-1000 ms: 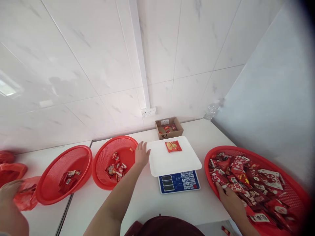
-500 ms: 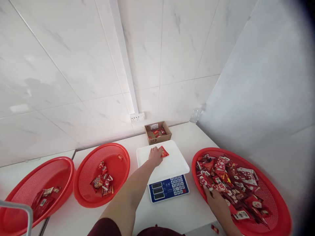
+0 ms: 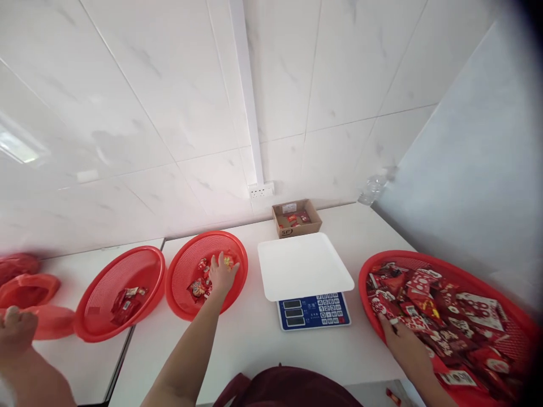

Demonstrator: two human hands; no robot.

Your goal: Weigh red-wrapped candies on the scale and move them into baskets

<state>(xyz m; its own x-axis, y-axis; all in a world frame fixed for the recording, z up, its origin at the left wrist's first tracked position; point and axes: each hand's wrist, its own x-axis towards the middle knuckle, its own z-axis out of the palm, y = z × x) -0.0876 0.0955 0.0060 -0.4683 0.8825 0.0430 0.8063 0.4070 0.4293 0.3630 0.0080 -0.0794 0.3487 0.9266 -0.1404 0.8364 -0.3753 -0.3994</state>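
My left hand (image 3: 223, 277) is over the middle red basket (image 3: 180, 302), its fingers spread. Just beyond the fingertips lies a small red and yellow packet (image 3: 229, 260). Several other small red packets (image 3: 197, 288) rest in that basket. On the right, my right hand (image 3: 405, 345) is at the near left side of a large red basket (image 3: 368, 271) heaped with red snack packets (image 3: 445, 339). Thumb and forefinger come together around a small dark and white spot that I cannot make out. Between the baskets stands a blue scale (image 3: 314, 311) with a bare white tray (image 3: 303, 265).
Behind the scale is a cardboard box (image 3: 300, 229) with a few red packets. A clear plastic bottle (image 3: 373, 187) lies in the back corner. Another red basket (image 3: 95, 333) holds packets on the left. At the far left is another person's hand (image 3: 19, 330) near red bags (image 3: 29, 288).
My left hand has moved left from the scale tray to the middle basket and let go of the red packet. The view has turned left. My right hand has stayed at its basket.
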